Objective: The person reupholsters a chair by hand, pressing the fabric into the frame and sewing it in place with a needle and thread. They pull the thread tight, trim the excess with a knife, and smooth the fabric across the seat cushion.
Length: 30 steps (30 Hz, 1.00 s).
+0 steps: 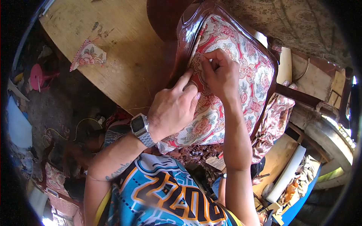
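A chair part with a dark, glossy wooden frame point(184, 35) carries floral upholstery fabric point(247, 71) in red, cream and grey. My right hand point(222, 75) is closed in a pinch at the fabric's left edge, near the wood; anything small between the fingertips is hidden. Just below it, my left hand point(171, 109) lies against the same edge, index finger stretched out along the fabric and thumb apart. A watch point(141, 128) sits on my left wrist. Lower down, the fabric's loose edge hangs near my shirt.
A wooden tabletop point(117, 49) extends to the left, bearing a floral fabric scrap point(88, 55). More floral cloth point(275, 120) hangs at the right of the frame. A pink stool point(39, 77) stands on the floor. Another person's hand point(257, 180) shows at lower right.
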Tool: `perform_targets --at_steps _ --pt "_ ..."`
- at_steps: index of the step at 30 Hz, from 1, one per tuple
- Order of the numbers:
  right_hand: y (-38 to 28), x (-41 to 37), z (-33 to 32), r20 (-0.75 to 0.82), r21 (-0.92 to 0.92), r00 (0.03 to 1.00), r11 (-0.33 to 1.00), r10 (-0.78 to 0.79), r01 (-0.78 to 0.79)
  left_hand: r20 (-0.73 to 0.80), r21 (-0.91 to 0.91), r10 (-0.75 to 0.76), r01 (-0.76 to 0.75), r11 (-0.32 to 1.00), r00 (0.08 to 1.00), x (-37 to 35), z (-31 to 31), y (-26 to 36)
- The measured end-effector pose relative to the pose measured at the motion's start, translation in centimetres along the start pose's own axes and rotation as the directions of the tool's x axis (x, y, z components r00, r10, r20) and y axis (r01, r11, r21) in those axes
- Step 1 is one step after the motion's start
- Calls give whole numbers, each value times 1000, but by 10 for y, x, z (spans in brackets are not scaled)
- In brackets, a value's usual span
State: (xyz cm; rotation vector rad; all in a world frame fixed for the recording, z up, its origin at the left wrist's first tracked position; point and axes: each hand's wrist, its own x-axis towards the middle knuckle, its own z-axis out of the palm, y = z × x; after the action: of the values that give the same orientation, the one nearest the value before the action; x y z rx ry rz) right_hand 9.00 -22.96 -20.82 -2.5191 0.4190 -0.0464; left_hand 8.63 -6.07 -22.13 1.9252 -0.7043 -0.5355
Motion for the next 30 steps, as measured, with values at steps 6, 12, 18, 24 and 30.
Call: perform_targets --at_steps 6,12,18,24,30 --pt "7 -1 5 -67 -36 989 991 -133 131 61 136 -33 24 990 998 -2 7 3" --pt "9 -2 10 -99 -28 984 989 -145 143 90 230 -74 51 972 993 -2 8 12" --pt "7 -2 13 -140 -51 979 988 -150 144 89 251 -58 34 967 994 1 5 11" --pt "7 1 10 -78 -84 982 983 -172 166 101 291 -55 24 956 993 0 7 10" --pt "12 11 3 72 -54 987 988 -143 147 104 315 -62 26 949 993 0 9 12"
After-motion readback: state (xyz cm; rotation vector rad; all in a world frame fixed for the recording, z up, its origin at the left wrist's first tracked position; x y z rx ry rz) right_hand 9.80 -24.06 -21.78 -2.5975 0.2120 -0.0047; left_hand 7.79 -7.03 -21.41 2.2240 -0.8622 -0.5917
